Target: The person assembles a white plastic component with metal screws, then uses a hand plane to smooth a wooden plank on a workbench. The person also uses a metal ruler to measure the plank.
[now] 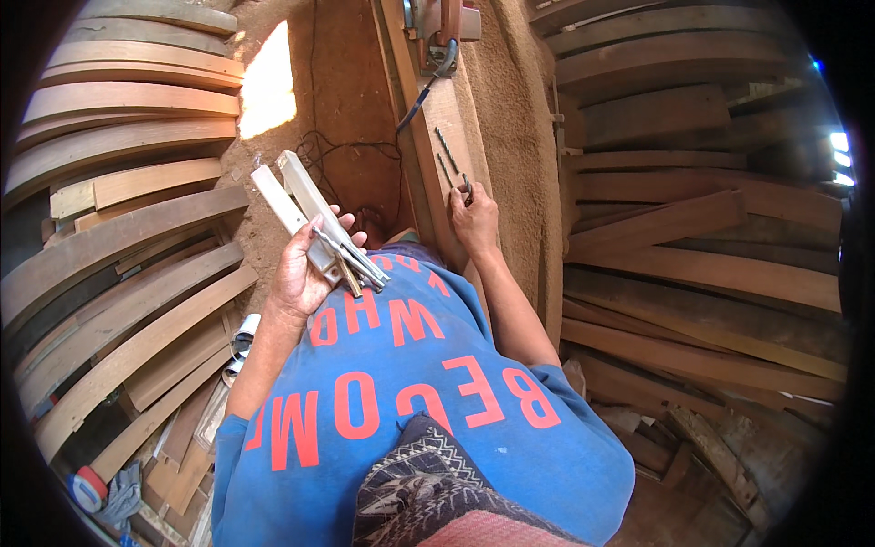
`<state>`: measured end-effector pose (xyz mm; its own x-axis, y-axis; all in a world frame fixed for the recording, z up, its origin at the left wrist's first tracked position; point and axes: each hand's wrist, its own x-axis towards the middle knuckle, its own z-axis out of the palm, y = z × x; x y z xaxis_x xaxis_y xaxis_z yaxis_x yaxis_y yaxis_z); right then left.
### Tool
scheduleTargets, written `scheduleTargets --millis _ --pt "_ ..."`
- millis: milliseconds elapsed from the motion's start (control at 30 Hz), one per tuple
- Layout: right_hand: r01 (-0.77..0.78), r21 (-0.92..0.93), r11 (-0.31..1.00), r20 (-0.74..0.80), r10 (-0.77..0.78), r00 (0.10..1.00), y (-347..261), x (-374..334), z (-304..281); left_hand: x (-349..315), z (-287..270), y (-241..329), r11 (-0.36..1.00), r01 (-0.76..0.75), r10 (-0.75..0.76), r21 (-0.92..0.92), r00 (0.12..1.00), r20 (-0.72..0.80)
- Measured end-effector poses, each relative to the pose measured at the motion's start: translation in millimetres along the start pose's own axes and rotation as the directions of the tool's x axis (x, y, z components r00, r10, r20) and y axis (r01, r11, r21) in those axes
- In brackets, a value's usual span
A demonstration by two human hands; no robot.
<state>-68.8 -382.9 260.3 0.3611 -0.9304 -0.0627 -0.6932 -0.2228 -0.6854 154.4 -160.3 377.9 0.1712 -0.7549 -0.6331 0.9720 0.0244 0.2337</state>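
A short dark drill bit sits at the fingertips of the right hand, whose thumb and fingers are drawn together around it over the wooden plank; whether it touches the wood cannot be told. Two more dark bits lie on the plank just beyond those fingers, side by side and apart. The held bit's visible end points away from the person along the plank; the lying pair also run roughly lengthwise with it. They look like metal, slim and spirally grooved, against the plank's smooth, pale brown face. Left of the plank, the left hand is closed around two pale, straight-sided bars and several slender silvery rods, the bars slanting away from the plank at their far ends, the rods' near ends aimed back toward the person. At the plank's far end stands a metal machine with a dark cable. Grainy brown sawdust heaps along the plank's right, and stacked boards flank the plank well out on both sides.
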Motion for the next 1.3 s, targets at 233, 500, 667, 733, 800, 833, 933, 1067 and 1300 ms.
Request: scheduleTargets --millis 233,500,667,733,800,833,933,1067,1300 --pt "-0.011 0.018 1.000 -0.021 0.011 1.000 -8.5 1.0 -5.4 0.6 -1.3 -1.4 1.000 -0.007 0.007 0.006 0.999 0.031" --pt "0.003 0.421 0.907 0.465 -0.219 0.858 -131.4 -40.6 -62.3 1.4 -9.8 -3.3 0.998 -0.018 0.022 -0.063 0.997 0.071" --pt "0.086 0.153 0.984 0.762 -0.173 0.624 -190.5 -51.8 -93.7 2.3 -9.6 -5.5 0.994 -0.028 0.032 -0.106 0.999 0.036" --pt "0.172 0.123 0.977 0.758 -0.204 0.619 -199.0 -50.0 -96.0 1.0 -8.9 -6.0 0.993 -0.039 0.041 -0.112 0.999 0.020" --pt "0.199 0.068 0.978 0.784 -0.176 0.595 -201.2 -48.6 -96.2 -0.7 -8.2 -6.2 0.994 -0.040 0.040 -0.099 0.999 0.003" --pt "0.239 0.085 0.967 0.774 -0.215 0.596 -201.0 -49.0 -95.5 -1.2 -8.0 -6.0 0.995 -0.039 0.038 -0.091 0.999 -0.006" --pt "0.315 0.090 0.945 0.746 -0.273 0.607 -197.2 -53.4 -93.6 -2.0 -6.9 -6.7 0.994 -0.045 0.043 -0.102 0.999 -0.026" --pt "0.313 0.138 0.940 0.691 -0.318 0.649 -189.1 -61.2 -90.1 -0.9 -5.8 -7.1 0.991 -0.066 0.062 -0.120 0.997 -0.036" --pt "0.216 0.208 0.954 0.584 -0.298 0.755 -183.3 -69.8 -81.0 -0.4 -2.9 -5.3 0.981 -0.128 0.128 -0.147 0.992 -0.006"
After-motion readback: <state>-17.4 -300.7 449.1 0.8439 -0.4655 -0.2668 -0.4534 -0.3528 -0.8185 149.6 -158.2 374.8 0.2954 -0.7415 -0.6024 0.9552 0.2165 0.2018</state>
